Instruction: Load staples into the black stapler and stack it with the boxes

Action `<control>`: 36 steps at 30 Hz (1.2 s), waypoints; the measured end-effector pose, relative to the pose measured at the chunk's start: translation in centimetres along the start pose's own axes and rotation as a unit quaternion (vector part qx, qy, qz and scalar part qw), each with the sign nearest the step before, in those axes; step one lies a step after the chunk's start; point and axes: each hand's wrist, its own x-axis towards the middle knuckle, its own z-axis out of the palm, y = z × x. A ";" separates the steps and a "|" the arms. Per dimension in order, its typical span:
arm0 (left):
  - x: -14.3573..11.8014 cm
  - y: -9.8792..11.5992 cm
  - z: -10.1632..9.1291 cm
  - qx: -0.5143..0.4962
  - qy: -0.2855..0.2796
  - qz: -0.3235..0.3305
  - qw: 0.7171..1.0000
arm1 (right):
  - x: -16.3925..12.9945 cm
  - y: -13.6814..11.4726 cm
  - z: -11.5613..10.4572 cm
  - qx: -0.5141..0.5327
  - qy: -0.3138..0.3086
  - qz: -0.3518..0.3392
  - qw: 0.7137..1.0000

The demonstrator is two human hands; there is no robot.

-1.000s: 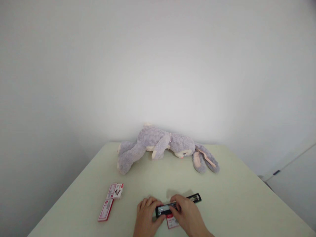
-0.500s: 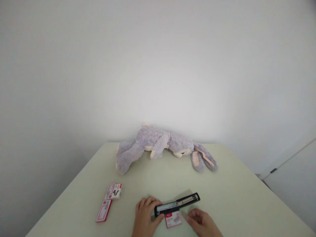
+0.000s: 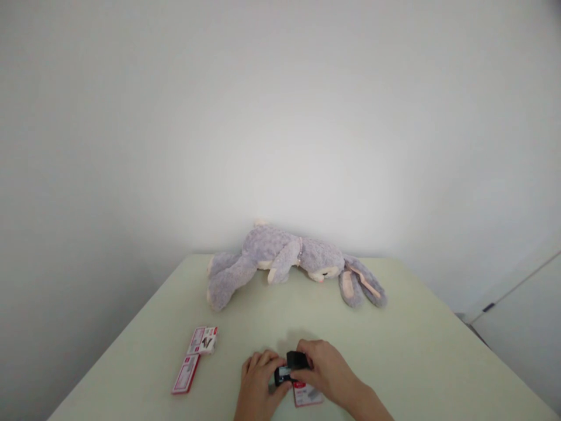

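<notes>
A slim black stapler [image 3: 297,359] with a silvery channel lies at six o'clock between the grips: the bare left hand [image 3: 259,383] clamped on its nine-o'clock end, the bare right hand [image 3: 328,369] clamped on its raised black part. The pale-green bench [image 3: 385,351] bears a lavender plush rabbit [image 3: 269,242] at twelve, before a white wall [image 3: 280,117]. Flat red-and-white boxes [image 3: 184,375] sit at eight, contents hidden.

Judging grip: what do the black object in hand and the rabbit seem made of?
Black object: probably hard plastic, satin, from its smooth dark faces; the silvery strip inside may be metal. Rabbit: likely plush fabric, matte, from its fuzzy grey pile.
</notes>
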 end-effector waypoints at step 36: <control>0.1 0.4 0.9 0.033 -0.085 -0.004 0.996 | -1.3 1.1 7.7 0.378 0.200 0.070 0.901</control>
